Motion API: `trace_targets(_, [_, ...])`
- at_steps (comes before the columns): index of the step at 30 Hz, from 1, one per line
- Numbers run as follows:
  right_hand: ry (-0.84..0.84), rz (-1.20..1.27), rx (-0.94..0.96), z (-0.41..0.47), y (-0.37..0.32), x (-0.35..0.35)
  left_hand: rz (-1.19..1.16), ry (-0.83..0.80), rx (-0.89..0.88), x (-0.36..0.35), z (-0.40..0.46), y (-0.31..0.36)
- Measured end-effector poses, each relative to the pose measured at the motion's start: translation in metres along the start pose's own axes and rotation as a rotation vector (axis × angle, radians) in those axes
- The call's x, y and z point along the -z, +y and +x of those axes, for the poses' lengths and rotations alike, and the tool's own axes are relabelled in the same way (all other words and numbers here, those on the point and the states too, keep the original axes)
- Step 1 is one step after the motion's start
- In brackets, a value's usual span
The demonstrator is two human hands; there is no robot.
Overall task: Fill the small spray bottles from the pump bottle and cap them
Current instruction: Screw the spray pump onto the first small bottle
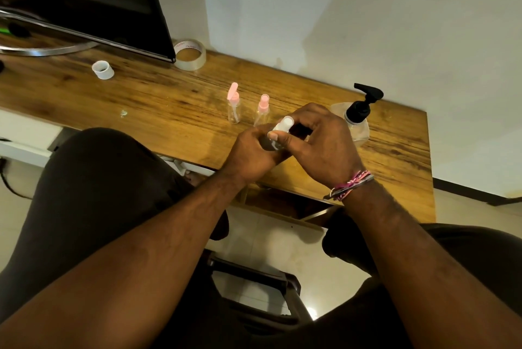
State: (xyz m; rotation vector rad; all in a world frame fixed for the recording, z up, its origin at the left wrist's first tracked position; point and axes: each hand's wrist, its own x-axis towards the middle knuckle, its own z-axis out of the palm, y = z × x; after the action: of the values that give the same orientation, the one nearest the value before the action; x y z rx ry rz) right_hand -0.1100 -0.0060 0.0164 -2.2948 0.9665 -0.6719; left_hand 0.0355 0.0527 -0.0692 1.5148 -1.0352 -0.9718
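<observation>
Both hands meet over the front of the wooden desk (141,94) around one small clear spray bottle (273,141). My left hand (254,155) wraps its body. My right hand (324,139) pinches its whitish cap (284,124) with thumb and fingers. Two more small clear bottles stand upright behind: one (234,107) with a pink flip top standing open, one (262,109) with a pink spray head. The pump bottle (357,119), clear with a black pump, stands just right of my right hand.
A roll of clear tape (189,54) lies at the back by the wall. A white cap or ring (103,69) sits at the left. A dark monitor (93,1) on a metal stand fills the back left. The desk's right edge is near the pump bottle.
</observation>
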Motion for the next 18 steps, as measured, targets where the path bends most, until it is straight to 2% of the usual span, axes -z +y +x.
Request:
trace_targets(7, [-0.075,0.022,-0.005,0.000,0.004,-0.006,0.056,-0.175,-0.007,0.009,-0.002,0.000])
trace_targets(10, [-0.117,0.051,0.053,0.002,0.005,-0.006,0.080,-0.269,0.021,0.012,0.000,0.004])
trace_targets(13, [-0.077,0.005,0.104,0.005,0.008,-0.007,0.076,-0.352,0.044,0.010,0.000,0.008])
trace_targets(18, [-0.002,-0.155,0.143,0.004,0.009,-0.011,0.080,-0.374,0.033,0.011,0.000,0.011])
